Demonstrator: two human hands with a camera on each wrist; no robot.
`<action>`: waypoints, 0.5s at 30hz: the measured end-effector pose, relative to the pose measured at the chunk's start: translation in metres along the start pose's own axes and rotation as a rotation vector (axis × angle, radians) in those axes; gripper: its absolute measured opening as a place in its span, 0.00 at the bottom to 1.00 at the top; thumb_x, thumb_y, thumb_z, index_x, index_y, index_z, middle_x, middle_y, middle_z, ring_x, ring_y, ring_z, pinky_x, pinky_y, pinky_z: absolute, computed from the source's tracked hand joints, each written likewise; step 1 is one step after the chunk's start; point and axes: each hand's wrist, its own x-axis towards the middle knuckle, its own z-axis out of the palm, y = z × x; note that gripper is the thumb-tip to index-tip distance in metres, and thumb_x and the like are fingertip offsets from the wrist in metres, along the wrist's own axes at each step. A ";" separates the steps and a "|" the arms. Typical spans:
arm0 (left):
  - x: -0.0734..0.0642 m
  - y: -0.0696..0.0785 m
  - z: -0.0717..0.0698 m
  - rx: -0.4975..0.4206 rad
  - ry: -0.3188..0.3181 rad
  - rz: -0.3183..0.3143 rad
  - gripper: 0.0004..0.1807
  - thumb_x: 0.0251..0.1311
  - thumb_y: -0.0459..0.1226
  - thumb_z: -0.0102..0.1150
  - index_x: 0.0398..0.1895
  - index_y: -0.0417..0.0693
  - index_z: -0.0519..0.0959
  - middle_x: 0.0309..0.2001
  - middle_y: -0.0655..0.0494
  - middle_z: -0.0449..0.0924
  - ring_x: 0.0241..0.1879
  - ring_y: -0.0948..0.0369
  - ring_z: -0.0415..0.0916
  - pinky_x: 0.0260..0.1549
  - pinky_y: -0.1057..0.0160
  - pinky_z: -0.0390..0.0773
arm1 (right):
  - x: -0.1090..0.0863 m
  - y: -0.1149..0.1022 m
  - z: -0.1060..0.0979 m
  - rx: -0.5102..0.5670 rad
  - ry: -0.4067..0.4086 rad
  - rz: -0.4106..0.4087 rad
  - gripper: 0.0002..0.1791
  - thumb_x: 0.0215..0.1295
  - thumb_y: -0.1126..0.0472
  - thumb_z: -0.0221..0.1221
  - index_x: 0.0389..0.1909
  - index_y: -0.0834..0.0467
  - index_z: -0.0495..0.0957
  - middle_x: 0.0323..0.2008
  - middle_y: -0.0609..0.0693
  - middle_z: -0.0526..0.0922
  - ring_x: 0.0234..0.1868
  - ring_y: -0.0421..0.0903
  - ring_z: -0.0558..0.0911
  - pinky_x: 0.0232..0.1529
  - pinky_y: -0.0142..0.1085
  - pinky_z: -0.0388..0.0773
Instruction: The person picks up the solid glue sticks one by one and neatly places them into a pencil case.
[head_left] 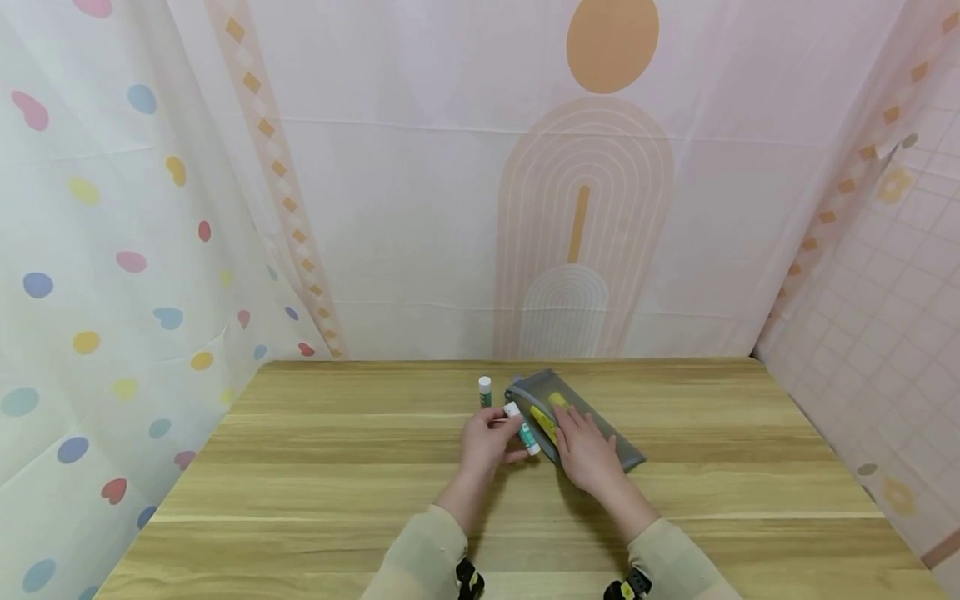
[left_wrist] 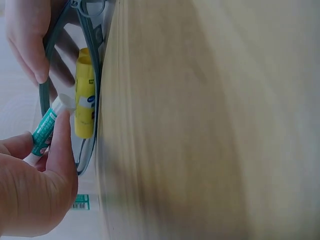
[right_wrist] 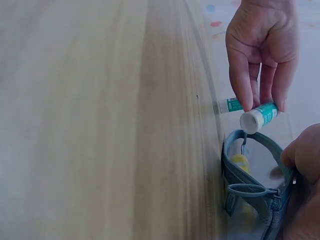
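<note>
My left hand (head_left: 486,442) pinches a green glue stick (left_wrist: 45,132) with white ends between thumb and fingers. It holds the stick tilted at the mouth of a grey zippered mesh pencil pouch (head_left: 615,447). My right hand (head_left: 588,450) grips the pouch's upper rim, thumb on one side and fingers on the other, and the mouth gapes. Inside lies a yellow glue stick (left_wrist: 85,102); a second yellow patch (head_left: 558,400) shows through the mesh, partly covered by the right fingers. Another green glue stick (head_left: 485,390) stands upright on the table behind the left hand.
The pouch lies on a wood-grain table (head_left: 315,475) near its far edge. A zipper pull (right_wrist: 246,190) hangs at the pouch's near end. Patterned curtains (head_left: 405,208) close off the back and both sides.
</note>
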 end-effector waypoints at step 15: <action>0.000 -0.005 0.014 -0.029 -0.040 -0.045 0.13 0.64 0.28 0.62 0.48 0.29 0.75 0.38 0.43 0.77 0.29 0.55 0.82 0.29 0.53 0.87 | -0.001 -0.004 -0.003 -0.003 -0.006 0.017 0.25 0.79 0.58 0.45 0.72 0.60 0.64 0.70 0.65 0.64 0.70 0.69 0.59 0.59 0.79 0.53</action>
